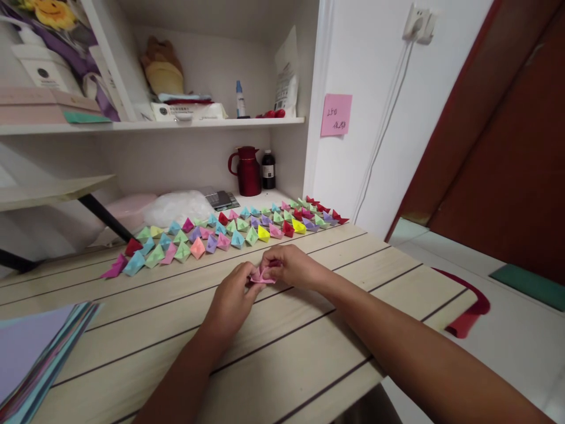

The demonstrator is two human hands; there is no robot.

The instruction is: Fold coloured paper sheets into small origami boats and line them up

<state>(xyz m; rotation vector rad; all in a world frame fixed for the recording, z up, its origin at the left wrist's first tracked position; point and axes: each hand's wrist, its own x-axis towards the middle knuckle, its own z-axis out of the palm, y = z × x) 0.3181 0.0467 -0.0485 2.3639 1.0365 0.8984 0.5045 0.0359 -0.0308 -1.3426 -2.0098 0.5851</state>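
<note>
A small pink folded paper boat [263, 278] is held just above the striped wooden table [282, 353], near its middle. My left hand [233, 294] pinches its left end between thumb and fingers. From the right, my right hand [286, 266] is closed on the other side, its fingertips at the boat's top folds. Both hands cover part of the paper. Behind them, several rows of coloured paper boats [237, 239] stand along the table's back edge.
At the left front lies a stack of coloured paper [39, 347]. A red jug [249, 172] and a dark bottle [268, 169] stand on the lower shelf. A black metal leg [106, 209] rises at the left. A pink note [336, 115] sticks to the wall.
</note>
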